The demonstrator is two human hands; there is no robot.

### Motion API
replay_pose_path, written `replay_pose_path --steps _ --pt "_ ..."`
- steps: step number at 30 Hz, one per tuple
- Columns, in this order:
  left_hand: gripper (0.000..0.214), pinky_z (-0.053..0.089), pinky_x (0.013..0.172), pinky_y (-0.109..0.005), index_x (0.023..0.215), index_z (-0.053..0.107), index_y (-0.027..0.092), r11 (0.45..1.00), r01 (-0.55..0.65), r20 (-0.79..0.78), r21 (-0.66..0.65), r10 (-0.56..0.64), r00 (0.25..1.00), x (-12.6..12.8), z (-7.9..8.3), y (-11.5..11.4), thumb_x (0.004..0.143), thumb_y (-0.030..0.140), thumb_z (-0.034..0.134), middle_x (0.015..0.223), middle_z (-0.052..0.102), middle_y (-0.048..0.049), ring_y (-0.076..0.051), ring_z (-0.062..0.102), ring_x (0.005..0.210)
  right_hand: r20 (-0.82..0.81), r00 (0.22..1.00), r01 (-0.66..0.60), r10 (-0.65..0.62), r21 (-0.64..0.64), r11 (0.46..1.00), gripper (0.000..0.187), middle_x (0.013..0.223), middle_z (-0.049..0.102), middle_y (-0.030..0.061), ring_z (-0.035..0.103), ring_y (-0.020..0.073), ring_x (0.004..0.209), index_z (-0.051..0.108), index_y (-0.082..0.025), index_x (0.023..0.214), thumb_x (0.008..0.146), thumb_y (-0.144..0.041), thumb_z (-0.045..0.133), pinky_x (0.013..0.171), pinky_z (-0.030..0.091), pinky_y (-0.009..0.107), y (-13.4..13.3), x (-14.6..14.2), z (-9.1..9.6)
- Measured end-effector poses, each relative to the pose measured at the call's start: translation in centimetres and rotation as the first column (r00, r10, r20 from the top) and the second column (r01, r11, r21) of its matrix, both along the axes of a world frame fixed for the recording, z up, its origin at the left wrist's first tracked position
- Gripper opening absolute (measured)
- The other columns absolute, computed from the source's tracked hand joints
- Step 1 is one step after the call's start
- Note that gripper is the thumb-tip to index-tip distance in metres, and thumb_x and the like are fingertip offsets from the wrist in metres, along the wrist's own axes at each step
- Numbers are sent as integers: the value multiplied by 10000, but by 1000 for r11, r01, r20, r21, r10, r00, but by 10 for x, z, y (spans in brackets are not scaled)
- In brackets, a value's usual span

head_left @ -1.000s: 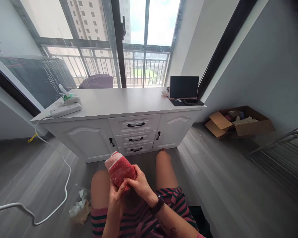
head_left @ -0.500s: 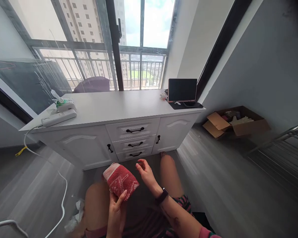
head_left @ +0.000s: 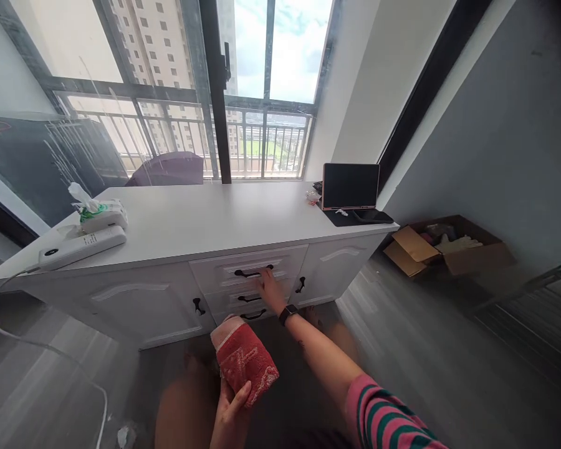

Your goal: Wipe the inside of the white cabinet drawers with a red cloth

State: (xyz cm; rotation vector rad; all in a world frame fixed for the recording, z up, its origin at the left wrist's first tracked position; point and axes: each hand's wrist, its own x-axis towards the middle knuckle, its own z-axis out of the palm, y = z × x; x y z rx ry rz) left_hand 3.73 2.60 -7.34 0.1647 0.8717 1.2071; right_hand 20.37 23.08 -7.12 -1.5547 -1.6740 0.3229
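Note:
A folded red towel with a pale pink band and light markings is in my left hand, gripped at its lower edge with the thumb on top. My right hand, with a dark watch on the wrist, reaches to the white cabinet. Its fingers are curled at the right end of the black handle on the top drawer. That drawer is closed, and two more drawers with black handles sit below it.
On the cabinet top stand a tissue pack, a white power strip with its cable, and a tablet-like screen. An open cardboard box lies on the floor at right, near a metal rack.
My right hand has moved forward from above my lap to the top drawer's handle. The towel, still in my left hand, sits slightly further right and lower in view. The camera has shifted.

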Motion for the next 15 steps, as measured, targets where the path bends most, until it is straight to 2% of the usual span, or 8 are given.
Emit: replay_pose_path --steps 3,7,11,15 --pt "746 554 830 -296 1316 549 313 1000 4 -28 -31 -5 1000 -6 -6 -1 627 146 783 1062 727 -36 -226 696 937 10 998 67 -68 11 998 290 1141 565 127 589 201 878 561 -159 1128 955 -344 420 735 487 324 -17 -9 -11" --pt "698 568 802 -327 1266 605 331 998 2 -74 -66 -7 997 -16 -5 -8 606 174 771 1001 748 -18 -246 705 905 26 994 106 -106 19 994 278 1056 587 107 599 221 920 584 -171 1052 946 -394 456 734 490 328 -48 -13 -13" --pt "589 550 876 -365 1204 645 379 999 -17 -81 -49 13 997 -20 4 -20 651 195 735 986 757 -2 -253 682 1000 14 996 86 -86 -5 996 244 1073 595 90 607 224 961 595 -193 1042 941 -384 482 738 493 321 -83 -15 -9" --pt "583 559 857 -403 1188 663 343 1000 22 -57 -15 -23 998 -19 22 -23 628 206 754 954 763 -31 -295 679 1002 -5 996 92 -92 -63 994 218 1085 603 83 621 213 925 591 -196 1066 932 -338 497 716 493 308 -113 -17 -3"
